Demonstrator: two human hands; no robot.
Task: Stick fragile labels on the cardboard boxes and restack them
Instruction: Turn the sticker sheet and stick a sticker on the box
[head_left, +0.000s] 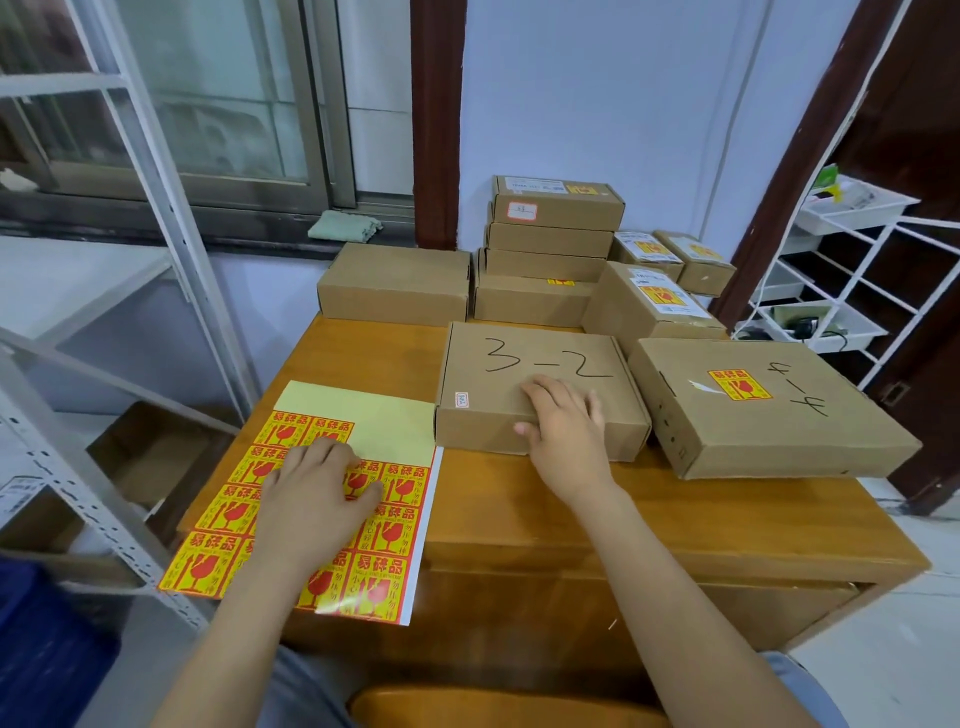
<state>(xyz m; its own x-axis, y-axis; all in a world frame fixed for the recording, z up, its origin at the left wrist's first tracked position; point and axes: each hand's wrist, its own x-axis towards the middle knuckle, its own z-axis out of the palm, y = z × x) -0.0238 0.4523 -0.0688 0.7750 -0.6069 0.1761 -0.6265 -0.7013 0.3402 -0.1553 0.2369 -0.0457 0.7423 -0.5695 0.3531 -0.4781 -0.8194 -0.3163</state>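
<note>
the left hand (311, 488) lies flat, fingers loosely spread and holding nothing, on the yellow-and-red sheet of fragile labels (306, 514) at the near left of the wooden table (571, 514); part of the sheet's top is bare pale backing; the right hand (566, 426) rests on the flat brown cardboard box marked 3-2 (535, 389) — fingers relaxed on its lid, thumb against its front wall; just beside it on the right sits a flat brown cardboard box marked 4-4 (769, 410), bearing 1 fragile label; behind them stand a stack of brown cardboard boxes (550, 249) and a long brown cardboard box (395, 283)
</note>
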